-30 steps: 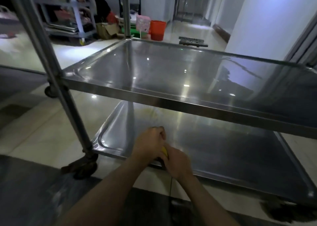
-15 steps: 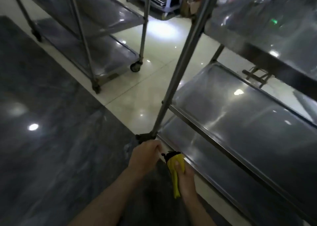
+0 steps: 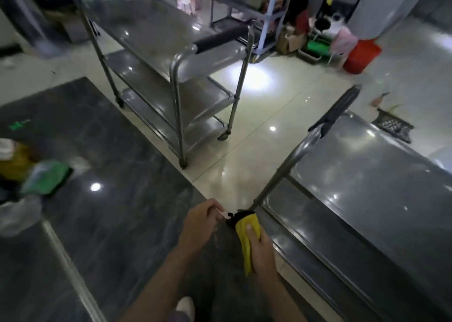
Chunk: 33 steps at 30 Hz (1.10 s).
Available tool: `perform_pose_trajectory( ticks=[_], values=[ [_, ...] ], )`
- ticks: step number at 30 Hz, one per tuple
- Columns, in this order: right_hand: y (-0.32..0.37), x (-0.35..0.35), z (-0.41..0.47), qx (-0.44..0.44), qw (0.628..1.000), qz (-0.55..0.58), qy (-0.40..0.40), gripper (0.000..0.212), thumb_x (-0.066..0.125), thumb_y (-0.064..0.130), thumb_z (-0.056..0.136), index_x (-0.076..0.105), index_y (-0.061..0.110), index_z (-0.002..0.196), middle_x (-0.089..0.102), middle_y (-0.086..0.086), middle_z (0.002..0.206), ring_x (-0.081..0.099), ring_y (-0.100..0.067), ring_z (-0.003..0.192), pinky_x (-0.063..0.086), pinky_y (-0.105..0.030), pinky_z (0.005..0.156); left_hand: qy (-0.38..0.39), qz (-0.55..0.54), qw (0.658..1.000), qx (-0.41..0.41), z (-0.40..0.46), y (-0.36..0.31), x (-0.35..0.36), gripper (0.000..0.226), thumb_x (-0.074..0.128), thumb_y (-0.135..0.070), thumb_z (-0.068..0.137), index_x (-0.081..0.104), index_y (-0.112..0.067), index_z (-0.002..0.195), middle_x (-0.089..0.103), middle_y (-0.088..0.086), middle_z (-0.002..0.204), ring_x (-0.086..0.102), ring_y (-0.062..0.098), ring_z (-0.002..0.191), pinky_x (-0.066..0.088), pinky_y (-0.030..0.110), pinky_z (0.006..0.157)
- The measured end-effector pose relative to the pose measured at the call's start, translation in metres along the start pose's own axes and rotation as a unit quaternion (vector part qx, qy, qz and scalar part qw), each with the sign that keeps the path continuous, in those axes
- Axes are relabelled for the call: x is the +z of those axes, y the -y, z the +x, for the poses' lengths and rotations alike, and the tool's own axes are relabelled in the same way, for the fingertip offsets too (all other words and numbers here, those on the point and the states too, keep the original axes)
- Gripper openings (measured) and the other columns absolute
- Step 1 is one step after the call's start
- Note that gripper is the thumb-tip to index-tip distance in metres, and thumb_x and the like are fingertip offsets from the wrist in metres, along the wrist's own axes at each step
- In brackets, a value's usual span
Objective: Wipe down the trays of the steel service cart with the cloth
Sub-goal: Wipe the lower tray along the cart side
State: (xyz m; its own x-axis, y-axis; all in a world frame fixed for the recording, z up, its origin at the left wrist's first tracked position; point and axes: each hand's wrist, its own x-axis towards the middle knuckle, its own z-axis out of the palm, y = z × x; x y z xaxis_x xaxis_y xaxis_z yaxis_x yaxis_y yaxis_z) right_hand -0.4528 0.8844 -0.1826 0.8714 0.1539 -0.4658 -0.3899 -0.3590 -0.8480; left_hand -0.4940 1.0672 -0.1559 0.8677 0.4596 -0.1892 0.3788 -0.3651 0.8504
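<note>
The right hand grips the yellow cloth beside the service cart; the left hand has its fingers curled, pinching something small and pale. Dark glossy floor gives way to cream tile, where a second steel cart stands.

Yellow cloth (bunched) beside steel cart's top tray

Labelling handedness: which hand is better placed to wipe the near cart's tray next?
Right, probably. The right hand already grips the yellow cloth and sits beside the near cart. The left hand is farther from it and pinches a small white thing.
</note>
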Motion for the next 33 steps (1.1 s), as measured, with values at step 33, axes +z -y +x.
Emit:
perform_pose_trajectory(
  ticks=[33],
  values=[
    [0.326, -0.021, 0.164, 0.021, 0.973, 0.186, -0.138, 0.015, 0.054, 0.039, 0.103, 0.059, 0.033, 0.09, 0.063, 0.003, 0.089, 0.057, -0.011, 0.078, 0.047, -0.025, 0.07, 0.06, -0.093, 0.994, 0.016, 0.293, -0.255, -0.077, 0.023, 0.051, -0.011, 0.105, 0.07, -0.02, 0.096, 0.071, -0.001, 0.086, 0.069, 0.011, 0.079, 0.058, 0.03, 0.074]
  ],
)
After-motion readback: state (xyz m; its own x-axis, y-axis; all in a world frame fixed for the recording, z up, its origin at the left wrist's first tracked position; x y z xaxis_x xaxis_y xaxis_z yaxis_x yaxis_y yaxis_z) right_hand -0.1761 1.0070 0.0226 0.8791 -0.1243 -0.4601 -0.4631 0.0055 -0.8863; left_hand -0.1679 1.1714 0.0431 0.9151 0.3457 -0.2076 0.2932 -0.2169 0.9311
